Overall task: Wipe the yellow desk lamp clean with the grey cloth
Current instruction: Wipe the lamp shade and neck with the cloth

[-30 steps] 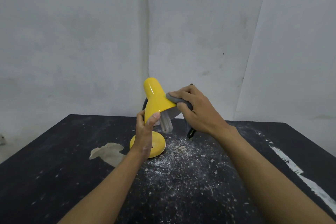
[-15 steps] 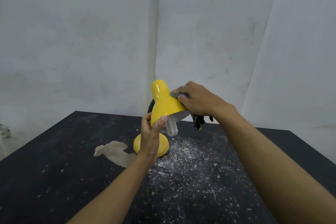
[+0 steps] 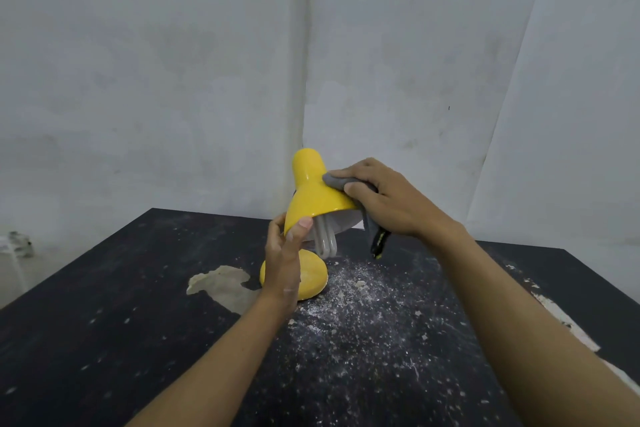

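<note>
On the dusty black bench (image 3: 104,340) stands the yellow lamp (image 3: 313,194); the left hand (image 3: 284,260) pinches the shade's lower rim, while the right hand (image 3: 384,199) fingers press the grey cloth (image 3: 334,180) against the shade's right side.

No readable text, label, brand, number or sign anywhere. Only a yellow-green mark on the dark tag hanging from the grey cloth (image 3: 372,230) just right of the yellow desk lamp (image 3: 313,198), too small and blurred to read.
</note>
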